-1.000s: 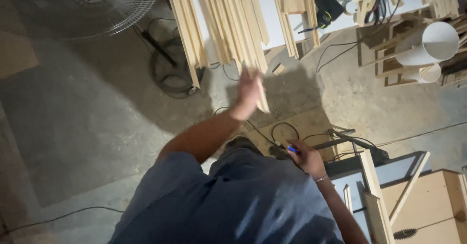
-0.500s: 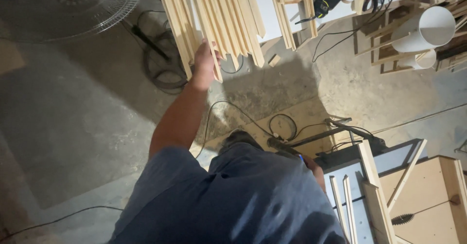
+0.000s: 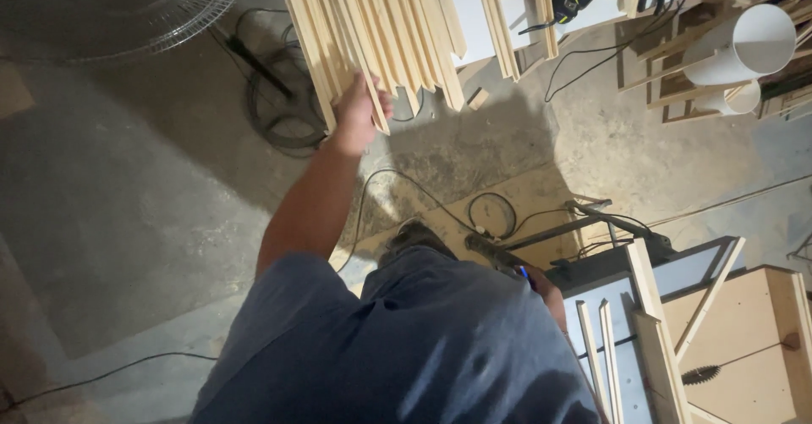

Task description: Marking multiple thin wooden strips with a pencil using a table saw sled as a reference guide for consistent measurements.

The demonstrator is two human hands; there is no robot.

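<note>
— Two hands at work here, is that right?

— Yes. The left hand (image 3: 357, 109) reaches up and out to a bundle of long pale wooden strips (image 3: 372, 31) and closes its fingers around the lower end of one or two of them. The strips overhang the front edge of a white bench (image 3: 474, 18) and slope down toward the concrete floor (image 3: 127, 204).

— And the right hand (image 3: 541, 287)?

— It sits low beside the hip, mostly hidden behind the blue-grey shirt (image 3: 406, 348). It appears to hold a dark tool with a blue tip (image 3: 499, 259), but the grip cannot be made out for certain.

— What surrounds the person?

— A wire-caged fan (image 3: 127, 1) stands at the far left, with a coil of black cable (image 3: 275, 107) on the floor just below the strips. White pipes (image 3: 744, 48) rest in a wooden rack at the far right. A table saw (image 3: 710, 339) stands at the near right, two thin sticks (image 3: 596, 356) lying on its top near the blade.
</note>
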